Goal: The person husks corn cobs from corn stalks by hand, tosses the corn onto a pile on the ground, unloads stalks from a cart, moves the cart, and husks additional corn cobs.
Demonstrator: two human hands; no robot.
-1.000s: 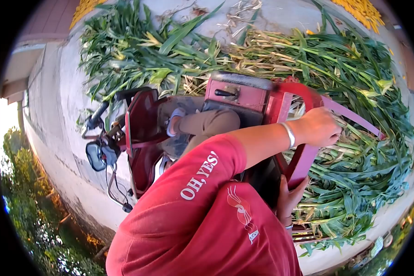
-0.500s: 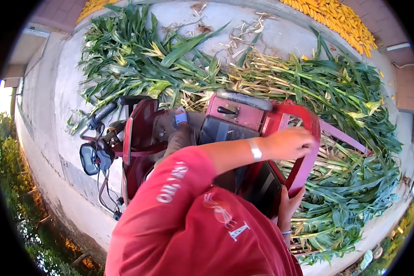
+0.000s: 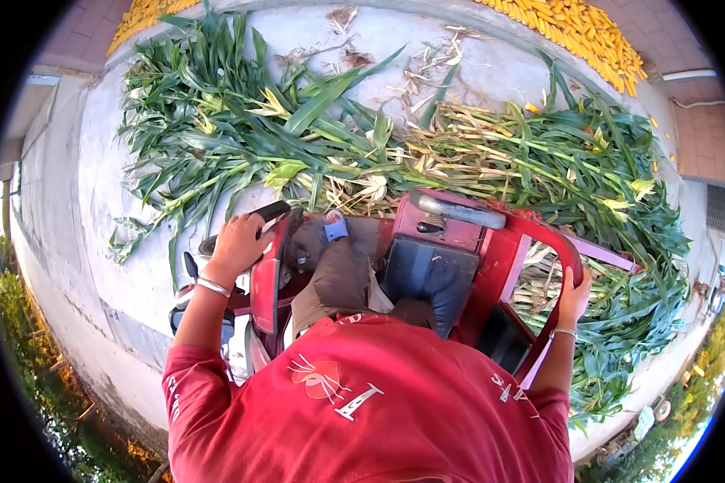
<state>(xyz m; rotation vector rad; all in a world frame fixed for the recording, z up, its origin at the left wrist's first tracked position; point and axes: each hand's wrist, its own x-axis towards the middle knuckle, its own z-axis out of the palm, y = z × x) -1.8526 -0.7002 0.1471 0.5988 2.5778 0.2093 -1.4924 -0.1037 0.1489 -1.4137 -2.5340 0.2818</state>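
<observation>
My left hand (image 3: 240, 244), a pale band at its wrist, is closed over the handlebar area at the front of a red three-wheeled vehicle; the grip beneath is mostly hidden. Just beside its fingers is a black part (image 3: 270, 211). On the other side, my right hand (image 3: 573, 298) wraps around the curved red rail (image 3: 552, 241) at the vehicle's rear. Between the hands lie the red front panel (image 3: 264, 282), the dark seat (image 3: 431, 278) and a pink panel (image 3: 457, 233). A foot in a blue sandal (image 3: 335, 230) rests on the footboard.
Green corn stalks (image 3: 242, 129) lie in a broad heap beside the vehicle, with drier stalks (image 3: 475, 145) and more leaves at right. Yellow corn cobs (image 3: 588, 40) are piled along the far edge. A grey concrete wall (image 3: 72, 266) runs on the left.
My left hand has left the red rail and moved across to the handlebar at left. My right hand has shifted up along the rail. The body has turned to face forward.
</observation>
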